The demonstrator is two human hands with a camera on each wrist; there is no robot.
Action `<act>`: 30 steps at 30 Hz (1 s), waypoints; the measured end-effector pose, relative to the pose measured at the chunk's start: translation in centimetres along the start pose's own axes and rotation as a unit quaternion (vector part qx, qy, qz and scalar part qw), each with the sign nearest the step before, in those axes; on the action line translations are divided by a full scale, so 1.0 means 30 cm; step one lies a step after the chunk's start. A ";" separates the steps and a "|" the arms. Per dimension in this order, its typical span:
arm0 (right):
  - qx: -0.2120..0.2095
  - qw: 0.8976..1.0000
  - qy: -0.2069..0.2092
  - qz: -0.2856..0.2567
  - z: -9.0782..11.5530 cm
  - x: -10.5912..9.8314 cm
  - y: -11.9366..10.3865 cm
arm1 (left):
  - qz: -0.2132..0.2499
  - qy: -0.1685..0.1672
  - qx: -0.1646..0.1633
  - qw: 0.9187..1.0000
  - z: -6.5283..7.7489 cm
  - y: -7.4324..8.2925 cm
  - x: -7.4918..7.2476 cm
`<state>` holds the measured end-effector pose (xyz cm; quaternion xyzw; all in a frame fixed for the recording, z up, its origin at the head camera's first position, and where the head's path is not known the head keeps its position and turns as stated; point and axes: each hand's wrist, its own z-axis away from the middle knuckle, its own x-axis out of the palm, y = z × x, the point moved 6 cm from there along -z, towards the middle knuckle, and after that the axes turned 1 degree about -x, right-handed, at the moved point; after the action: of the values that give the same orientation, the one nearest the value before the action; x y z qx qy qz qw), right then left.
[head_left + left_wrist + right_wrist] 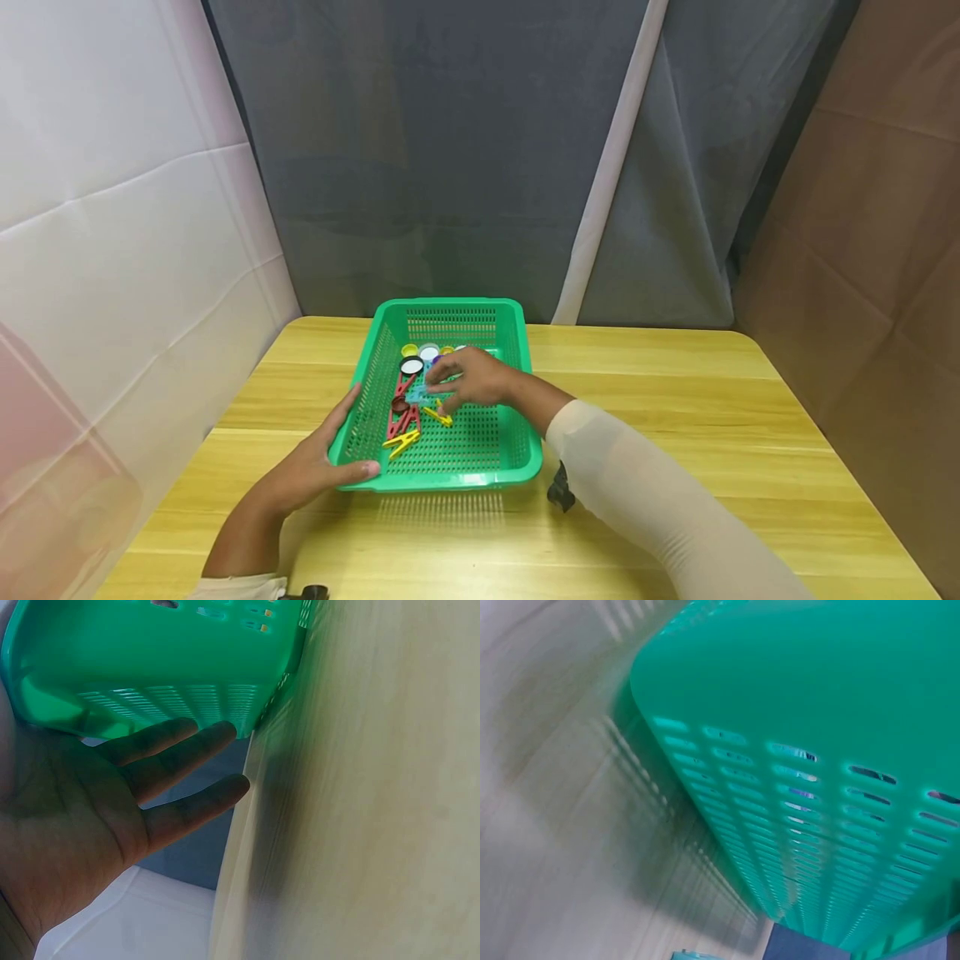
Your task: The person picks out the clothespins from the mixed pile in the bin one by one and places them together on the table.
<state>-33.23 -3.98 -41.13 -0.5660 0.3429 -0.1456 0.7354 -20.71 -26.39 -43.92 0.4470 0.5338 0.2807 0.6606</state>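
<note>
A green perforated plastic basket (pixel 442 481) stands on the table. My left hand (pixel 311 475) is at its front left corner, thumb over the front rim and fingers along the outer side; the left wrist view shows three of those fingers straight. My right hand (pixel 476 379) reaches inside over the contents, thumb and fingertips apart, beside light blue clothespins (pixel 416 396) and a yellow clothespin (pixel 441 417). Red clothespins (pixel 406 422) and another yellow clothespin (pixel 401 443) lie at the basket's left. Round caps lie farther back, among them a black-rimmed white cap (pixel 412 366); a brown cap (pixel 399 403) sits among the red clothespins.
The wooden table (pixel 660 400) extends to both sides of the basket. Behind it hangs a grey curtain (pixel 450 167), with a white cloth wall (pixel 135 217) at left and a brown cloth wall (pixel 885 250) at right.
</note>
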 end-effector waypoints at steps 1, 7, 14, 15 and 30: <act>-0.005 1.000 0.011 -0.010 0.001 -0.004 -0.003 | 0.000 0.000 0.000 1.000 0.000 0.000 0.000; -0.028 0.997 0.060 -0.034 0.006 -0.023 -0.011 | -0.003 0.002 -0.002 1.000 0.000 -0.003 -0.001; -0.048 0.993 0.081 -0.074 0.015 -0.041 -0.015 | -0.005 0.004 0.001 1.000 -0.001 -0.004 -0.001; -0.052 0.992 0.081 -0.078 0.018 -0.045 -0.016 | -0.006 0.003 0.003 1.000 -0.001 -0.004 -0.001; -0.078 0.994 0.070 0.011 0.079 -0.081 -0.018 | -0.006 0.003 0.001 1.000 -0.003 -0.014 -0.007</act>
<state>-33.28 -0.95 -39.51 -0.6060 0.4099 -0.1492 0.6652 -20.90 -26.73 -44.20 0.4439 0.5383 0.2777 0.6604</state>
